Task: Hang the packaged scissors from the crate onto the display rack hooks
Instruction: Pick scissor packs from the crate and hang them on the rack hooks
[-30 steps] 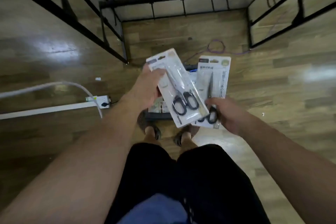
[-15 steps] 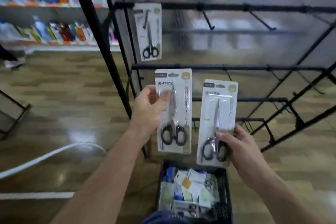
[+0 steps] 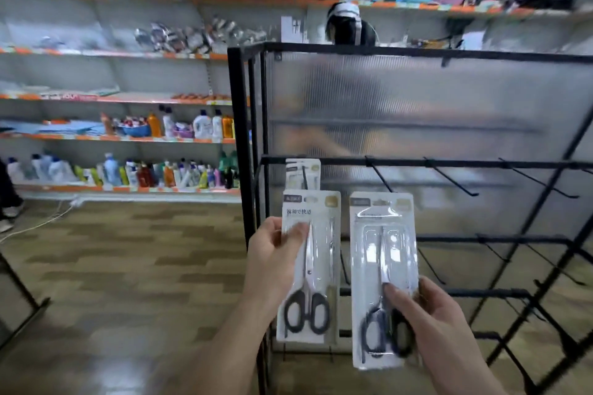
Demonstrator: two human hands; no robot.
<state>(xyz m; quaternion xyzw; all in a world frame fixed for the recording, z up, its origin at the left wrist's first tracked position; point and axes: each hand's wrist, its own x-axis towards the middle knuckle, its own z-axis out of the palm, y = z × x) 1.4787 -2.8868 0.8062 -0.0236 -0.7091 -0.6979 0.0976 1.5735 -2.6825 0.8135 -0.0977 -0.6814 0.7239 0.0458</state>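
The white card-and-blister pack of black-handled scissors on the left (image 3: 309, 266) carries a row of black East Asian characters under a small dark tag, with a gold patch in the top right corner. The characters are too blurred to read with certainty. The matching white blister pack on the right (image 3: 383, 279) has the same dark tag and gold patch, and its print cannot be read.

Both packs are upright, side by side and just apart, in front of the black metal display rack (image 3: 239, 144). The left hand (image 3: 272, 260) grasps the left pack by its left edge, with the thumb laid across the front of the blister near the top. The right hand (image 3: 426, 314) grasps the right pack at its lower right, with the thumb pressed on the front just above the handles.

A third white scissors pack (image 3: 303, 173) hangs from the rack's crossbar behind the left pack. Bare black wire hooks (image 3: 449, 178) jut from the same bar to the right, in front of a ribbed translucent panel (image 3: 417, 99).

Half a second ago the left pack's top edge sat below the hung pack. Now it covers that pack's lower part, and both held packs stand higher against the rack, in the same grips. The view has tilted up, so the black crate at the bottom edge has passed out of frame. Orange-edged shop shelves with coloured bottles (image 3: 128, 170) now fill the left, above a brown wood-pattern floor (image 3: 128, 266).
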